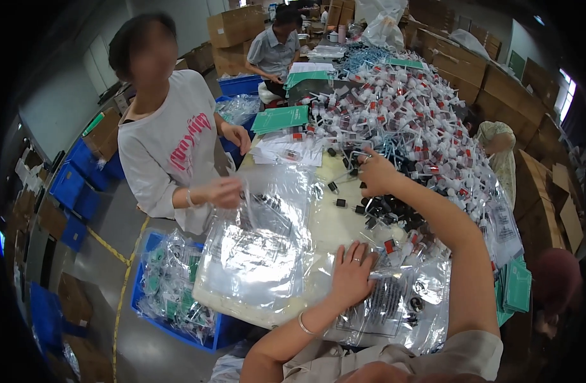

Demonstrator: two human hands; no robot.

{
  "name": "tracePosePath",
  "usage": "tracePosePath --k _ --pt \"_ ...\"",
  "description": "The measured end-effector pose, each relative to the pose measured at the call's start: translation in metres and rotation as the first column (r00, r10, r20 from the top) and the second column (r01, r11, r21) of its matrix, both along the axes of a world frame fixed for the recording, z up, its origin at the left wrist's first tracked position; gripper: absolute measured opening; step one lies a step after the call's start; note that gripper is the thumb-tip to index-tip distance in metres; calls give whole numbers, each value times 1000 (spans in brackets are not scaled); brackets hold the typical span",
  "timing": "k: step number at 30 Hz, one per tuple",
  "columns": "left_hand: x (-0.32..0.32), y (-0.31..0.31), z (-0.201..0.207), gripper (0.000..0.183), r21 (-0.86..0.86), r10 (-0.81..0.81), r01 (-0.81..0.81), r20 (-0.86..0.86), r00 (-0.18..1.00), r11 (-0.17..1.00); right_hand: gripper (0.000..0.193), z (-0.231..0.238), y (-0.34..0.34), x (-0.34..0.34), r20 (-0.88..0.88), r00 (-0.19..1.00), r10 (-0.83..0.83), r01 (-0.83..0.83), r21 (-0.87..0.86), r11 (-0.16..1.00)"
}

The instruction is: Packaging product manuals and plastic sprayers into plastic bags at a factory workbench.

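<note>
My left hand (pixel 355 273) lies flat, fingers apart, by the upper edge of a stack of clear printed plastic bags (pixel 385 303). Farther off, my right hand (pixel 377 173) reaches to the edge of a large pile of small white-and-clear parts with red marks (pixel 395 115). Its fingers are curled together; whatever is between them is too small to make out. Small black cylindrical parts (pixel 401 214) lie just beneath and beside this hand, a few of them loose on the pale tabletop (pixel 331 233).
A co-worker (pixel 171 140) stands at the left over another stack of clear bags (pixel 261 236). Below sits a blue crate (pixel 143 300) of filled bags. Green booklets (pixel 280 119) lie at the far left, and others (pixel 515 287) at the right. Another person (pixel 277 54) sits farther back.
</note>
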State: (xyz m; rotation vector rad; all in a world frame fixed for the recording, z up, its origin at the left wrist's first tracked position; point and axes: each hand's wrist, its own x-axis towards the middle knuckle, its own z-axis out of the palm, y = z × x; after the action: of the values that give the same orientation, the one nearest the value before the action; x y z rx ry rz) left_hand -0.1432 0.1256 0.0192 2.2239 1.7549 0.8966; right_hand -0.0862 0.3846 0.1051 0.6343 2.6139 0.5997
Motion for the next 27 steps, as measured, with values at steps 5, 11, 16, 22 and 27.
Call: tracePosePath --k 5,11,16,22,27 --pt "-2 1 -6 55 66 24 -23 -6 1000 998 43 27 -6 66 -117 993 25 -14 92 996" --pt "-4 -1 -7 57 40 35 -35 -11 999 999 39 41 -37 74 -147 942 -300 300 -25 954" --pt "-2 1 -3 59 71 79 -80 23 997 994 34 -29 -17 -19 -565 821 -80 -136 -331 934" --pt "-3 2 8 64 25 165 -166 37 986 986 64 -96 4 -89 -751 635 -183 -255 -426 868" --pt "-8 1 9 69 46 246 -248 40 968 968 57 -88 -14 -86 -743 574 -344 -101 -482 870"
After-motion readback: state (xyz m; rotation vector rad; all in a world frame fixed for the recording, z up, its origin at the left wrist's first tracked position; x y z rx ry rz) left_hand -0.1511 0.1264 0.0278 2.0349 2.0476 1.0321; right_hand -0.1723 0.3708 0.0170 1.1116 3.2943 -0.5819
